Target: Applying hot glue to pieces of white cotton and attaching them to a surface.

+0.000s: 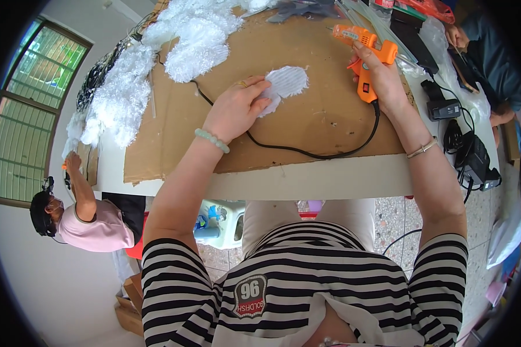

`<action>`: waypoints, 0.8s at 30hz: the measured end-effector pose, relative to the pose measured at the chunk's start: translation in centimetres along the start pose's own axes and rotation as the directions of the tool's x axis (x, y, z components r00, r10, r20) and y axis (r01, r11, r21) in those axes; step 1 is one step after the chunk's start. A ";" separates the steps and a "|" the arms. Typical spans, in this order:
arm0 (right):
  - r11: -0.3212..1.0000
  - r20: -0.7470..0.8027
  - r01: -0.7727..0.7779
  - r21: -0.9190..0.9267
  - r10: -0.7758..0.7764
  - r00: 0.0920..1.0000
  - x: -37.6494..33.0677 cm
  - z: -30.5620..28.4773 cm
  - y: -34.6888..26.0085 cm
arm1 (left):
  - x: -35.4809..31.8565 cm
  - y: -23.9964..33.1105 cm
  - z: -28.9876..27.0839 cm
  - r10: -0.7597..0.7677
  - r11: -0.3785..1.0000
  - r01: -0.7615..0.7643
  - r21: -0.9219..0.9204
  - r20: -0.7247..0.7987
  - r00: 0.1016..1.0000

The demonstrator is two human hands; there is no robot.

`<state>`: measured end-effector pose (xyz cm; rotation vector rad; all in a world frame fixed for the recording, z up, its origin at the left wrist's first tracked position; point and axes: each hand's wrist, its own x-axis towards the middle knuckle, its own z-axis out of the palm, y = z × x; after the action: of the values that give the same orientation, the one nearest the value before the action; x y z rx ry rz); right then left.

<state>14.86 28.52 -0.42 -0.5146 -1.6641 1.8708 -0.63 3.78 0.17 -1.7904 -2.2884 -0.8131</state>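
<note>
The left hand [233, 113] lies at the left end of a white, ribbed fabric piece [289, 81] with frayed edges, which rests on a brown cardboard sheet [318, 124], nearer its far edge than its near one. The fingers are close together on the fabric, the thumb apart from them at its lower part; whether they pinch it I cannot tell. A pale green bead bracelet [212, 140] circles that wrist.

The right hand [386, 78] holds an orange hot glue gun [386, 52] near the cardboard's right edge, fingers curled around the grip, nozzle pointing toward the far left. Whether the trigger is pressed I cannot tell. The gun's black cord [324, 156] loops along the cardboard's near edge, passes by the left wrist and runs toward the far left corner.

Fluffy white tinsel material [197, 34] covers that corner and hangs over the left edge of the white table [307, 184]. Black power adapters [443, 110] sit along the table's right edge. A co-worker in a pink top [95, 225] is beyond the left edge.
</note>
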 end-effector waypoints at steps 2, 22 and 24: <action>1.000 -0.007 0.006 -0.022 -0.006 1.000 0.0 -0.2 0.1 | 0.3 0.3 -0.4 -0.094 0.996 0.095 0.001 0.068 0.993; 0.996 -0.041 0.019 0.091 -0.015 0.999 -0.1 0.2 -0.4 | 3.6 1.9 2.3 0.084 0.985 -0.082 -0.152 0.009 0.996; 0.992 -0.087 0.025 0.120 -0.015 0.996 -0.3 0.1 -0.5 | 4.9 1.2 1.3 0.038 0.978 -0.048 -0.204 -0.050 0.998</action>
<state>15.05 28.28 0.11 -0.5186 -1.4845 1.8946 -0.68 8.80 1.53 -1.8738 -2.1992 -1.1062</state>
